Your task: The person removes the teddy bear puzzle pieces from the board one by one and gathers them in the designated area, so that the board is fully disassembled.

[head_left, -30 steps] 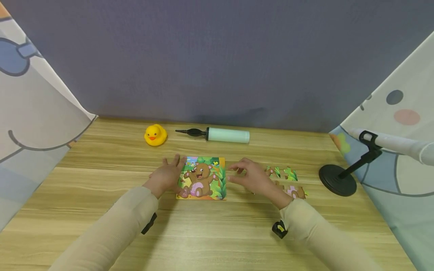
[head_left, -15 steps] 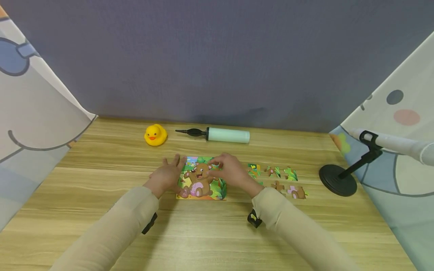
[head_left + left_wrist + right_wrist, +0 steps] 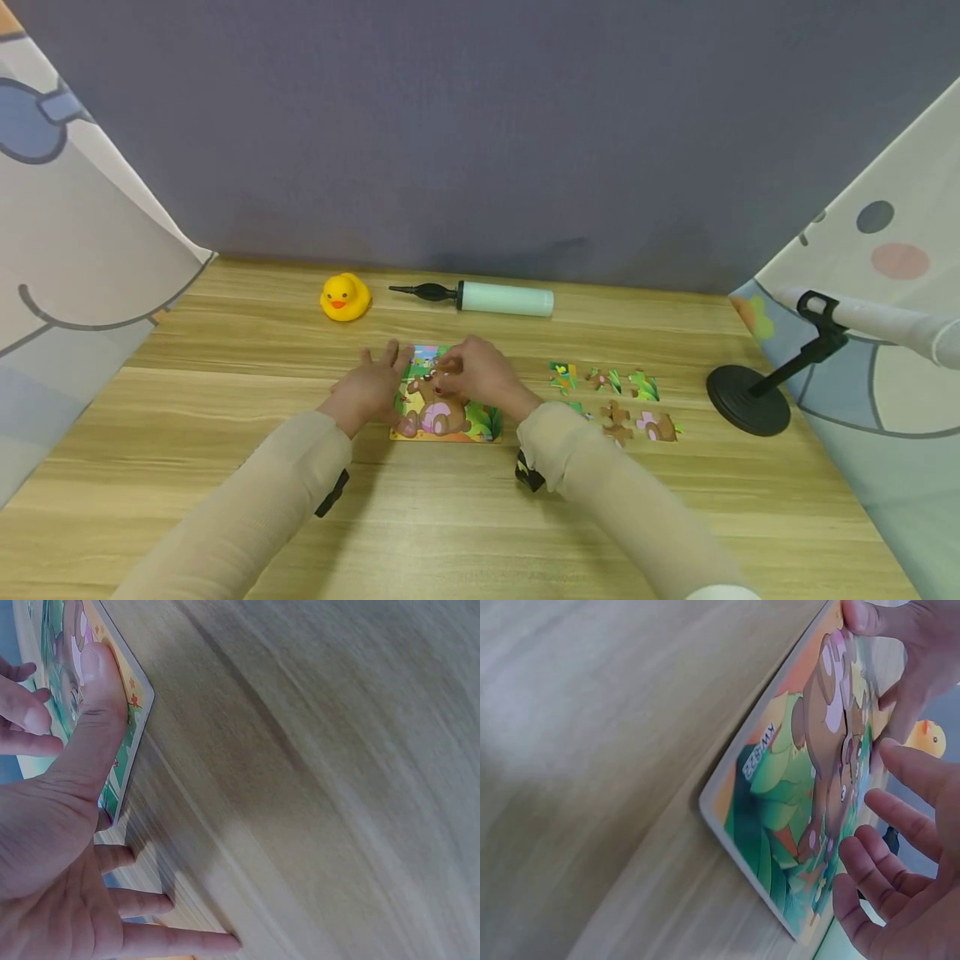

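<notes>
A square picture puzzle board (image 3: 486, 423) with a cartoon bear lies on the wooden table. My left hand (image 3: 367, 393) is spread at its left side, the thumb (image 3: 101, 682) resting on the front left corner and the other fingers reaching past the edge onto the table. Over the bear's head, my right hand (image 3: 486, 373) has its fingertips close to the picture. In the right wrist view, the right thumb and bent fingers (image 3: 904, 817) stand apart, and no piece shows between them. Part of the bear's face is hidden by this hand in the head view.
Several loose puzzle pieces (image 3: 658, 427) lie right of the board. Behind it are a yellow rubber duck (image 3: 345, 297) and a pale green hand pump (image 3: 504, 298). A black round-based stand (image 3: 748, 400) holding a white tube (image 3: 892, 319) is at the right.
My right hand has moved left from beside the loose pieces, across the board's right edge, to above the bear's head. My left hand stays at the board's left side.
</notes>
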A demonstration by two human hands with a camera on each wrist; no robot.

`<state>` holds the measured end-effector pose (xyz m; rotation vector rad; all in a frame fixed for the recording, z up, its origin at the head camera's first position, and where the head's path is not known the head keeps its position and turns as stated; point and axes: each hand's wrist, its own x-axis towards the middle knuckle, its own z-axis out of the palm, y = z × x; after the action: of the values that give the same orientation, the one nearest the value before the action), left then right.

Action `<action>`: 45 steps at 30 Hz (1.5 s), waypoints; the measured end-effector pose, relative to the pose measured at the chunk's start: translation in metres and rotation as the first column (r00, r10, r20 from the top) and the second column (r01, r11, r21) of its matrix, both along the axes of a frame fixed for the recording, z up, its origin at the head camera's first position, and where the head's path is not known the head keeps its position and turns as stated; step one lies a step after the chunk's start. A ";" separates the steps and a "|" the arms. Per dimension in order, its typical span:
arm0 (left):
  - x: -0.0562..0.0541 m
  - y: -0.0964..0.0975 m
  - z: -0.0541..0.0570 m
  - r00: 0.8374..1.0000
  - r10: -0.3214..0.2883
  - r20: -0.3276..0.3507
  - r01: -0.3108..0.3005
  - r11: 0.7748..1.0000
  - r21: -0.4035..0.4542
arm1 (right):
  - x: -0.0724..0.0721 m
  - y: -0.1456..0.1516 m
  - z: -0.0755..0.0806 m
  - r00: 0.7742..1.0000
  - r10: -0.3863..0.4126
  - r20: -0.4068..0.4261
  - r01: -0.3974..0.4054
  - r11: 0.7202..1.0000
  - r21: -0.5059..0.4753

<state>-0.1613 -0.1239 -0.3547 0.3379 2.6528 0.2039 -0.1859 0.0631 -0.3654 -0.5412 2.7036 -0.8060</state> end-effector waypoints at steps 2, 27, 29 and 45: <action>0.000 0.000 0.000 1.000 0.001 0.003 -0.001 1.000 0.002 | -0.001 -0.004 -0.002 1.000 0.000 -0.001 0.000 1.000 0.019; 0.000 0.002 0.002 1.000 0.001 0.004 -0.001 1.000 -0.006 | -0.010 -0.019 -0.007 0.998 -0.040 -0.048 0.049 0.974 0.221; 0.000 0.002 0.002 1.000 0.000 0.004 0.000 1.000 -0.012 | -0.011 -0.018 -0.007 0.999 -0.035 -0.036 0.042 0.977 0.211; 0.000 0.002 0.003 1.000 0.001 0.008 -0.001 1.000 -0.021 | -0.019 -0.021 -0.005 0.998 -0.056 0.030 0.051 0.990 0.133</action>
<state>-0.1612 -0.1217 -0.3517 0.3283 2.6456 0.1773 -0.2046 0.0420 -0.3706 -0.4226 2.7262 -0.6370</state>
